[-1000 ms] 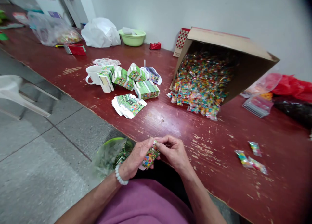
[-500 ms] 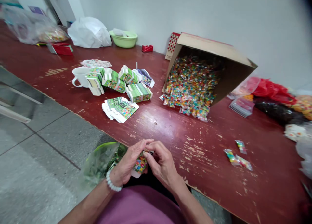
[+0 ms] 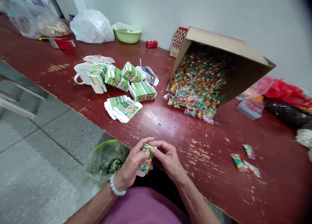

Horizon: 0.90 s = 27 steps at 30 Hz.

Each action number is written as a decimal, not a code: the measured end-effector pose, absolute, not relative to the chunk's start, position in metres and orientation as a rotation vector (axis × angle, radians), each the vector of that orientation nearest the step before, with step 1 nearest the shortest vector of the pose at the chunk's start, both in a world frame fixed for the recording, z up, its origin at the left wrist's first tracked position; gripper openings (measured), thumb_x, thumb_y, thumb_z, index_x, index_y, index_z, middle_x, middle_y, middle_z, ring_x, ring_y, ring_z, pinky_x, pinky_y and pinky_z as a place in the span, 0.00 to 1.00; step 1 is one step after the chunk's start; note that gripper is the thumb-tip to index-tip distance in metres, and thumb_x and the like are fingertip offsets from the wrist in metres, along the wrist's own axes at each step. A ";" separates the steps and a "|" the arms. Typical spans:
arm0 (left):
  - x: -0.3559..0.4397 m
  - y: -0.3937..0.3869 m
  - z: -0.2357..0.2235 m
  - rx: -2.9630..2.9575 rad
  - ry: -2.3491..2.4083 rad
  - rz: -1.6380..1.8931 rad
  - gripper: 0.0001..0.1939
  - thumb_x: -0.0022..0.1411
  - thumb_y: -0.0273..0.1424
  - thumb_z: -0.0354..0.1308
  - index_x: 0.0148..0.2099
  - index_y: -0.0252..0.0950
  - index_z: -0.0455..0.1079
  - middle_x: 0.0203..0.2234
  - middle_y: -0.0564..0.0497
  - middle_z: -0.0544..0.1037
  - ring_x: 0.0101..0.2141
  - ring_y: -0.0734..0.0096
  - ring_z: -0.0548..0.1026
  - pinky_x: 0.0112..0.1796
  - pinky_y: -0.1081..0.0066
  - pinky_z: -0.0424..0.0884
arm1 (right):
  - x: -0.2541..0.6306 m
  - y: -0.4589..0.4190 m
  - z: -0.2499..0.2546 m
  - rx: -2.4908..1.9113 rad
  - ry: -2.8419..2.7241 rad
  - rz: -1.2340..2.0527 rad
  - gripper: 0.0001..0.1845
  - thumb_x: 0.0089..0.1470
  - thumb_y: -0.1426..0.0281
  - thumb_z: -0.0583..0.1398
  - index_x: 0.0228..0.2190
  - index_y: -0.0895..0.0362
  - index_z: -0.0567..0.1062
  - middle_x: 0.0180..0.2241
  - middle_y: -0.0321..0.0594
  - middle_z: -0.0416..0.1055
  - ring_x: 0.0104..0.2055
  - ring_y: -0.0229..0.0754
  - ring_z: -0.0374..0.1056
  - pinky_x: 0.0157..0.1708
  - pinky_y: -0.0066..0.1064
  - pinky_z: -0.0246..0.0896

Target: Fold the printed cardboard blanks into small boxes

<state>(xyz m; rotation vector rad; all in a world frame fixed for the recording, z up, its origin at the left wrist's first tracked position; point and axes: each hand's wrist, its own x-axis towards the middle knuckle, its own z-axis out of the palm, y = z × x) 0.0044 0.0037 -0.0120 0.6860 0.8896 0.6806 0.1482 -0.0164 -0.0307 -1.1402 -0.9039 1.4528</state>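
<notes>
A small printed carton (image 3: 145, 164), green with colourful pictures, is held over my lap at the table's front edge. My left hand (image 3: 133, 162) wraps round its left side, the thumb across its face. With thumb and fingers my right hand (image 3: 167, 156) pinches the flap at its top end. A white flap sticks out at the lower end. Beyond my hands lies a fanned stack of flat cartons (image 3: 123, 108). Three small candy packets (image 3: 246, 162) lie to the right. A tipped cardboard box (image 3: 226, 65) spills many wrapped candies (image 3: 197, 91) onto the table.
Banded carton bundles (image 3: 142, 91) and a white mug (image 3: 83, 73) stand at the back left. A bin lined with a clear bag (image 3: 97, 162) is on the floor to my left. Plastic bags (image 3: 287, 91) lie at the right, a green basin (image 3: 128, 35) by the wall.
My hands have shifted slightly, and more of the carton's face and its top flap shows between them. The whole view has moved a little.
</notes>
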 end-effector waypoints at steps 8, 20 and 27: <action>0.008 0.002 -0.011 0.642 0.887 0.659 0.26 0.62 0.37 0.59 0.61 0.44 0.61 0.40 0.49 0.78 0.29 0.70 0.77 0.31 0.71 0.72 | 0.183 -0.002 -0.028 -1.286 -1.325 1.138 0.11 0.59 0.61 0.60 0.39 0.49 0.81 0.47 0.41 0.76 0.50 0.47 0.71 0.51 0.40 0.64; -0.052 -0.017 -0.029 0.749 1.072 0.561 0.23 0.52 0.40 0.70 0.47 0.39 0.68 0.33 0.52 0.76 0.32 0.68 0.74 0.33 0.72 0.68 | 0.319 0.099 -0.058 -1.949 -1.661 0.283 0.16 0.53 0.72 0.58 0.42 0.57 0.79 0.49 0.53 0.75 0.55 0.60 0.62 0.56 0.56 0.50; -0.093 -0.025 -0.043 0.850 1.201 0.465 0.19 0.51 0.42 0.68 0.41 0.38 0.70 0.28 0.54 0.74 0.31 0.68 0.71 0.34 0.72 0.67 | 0.311 0.056 -0.070 -1.832 -1.685 0.437 0.22 0.53 0.72 0.55 0.49 0.53 0.76 0.45 0.42 0.78 0.46 0.45 0.72 0.47 0.38 0.65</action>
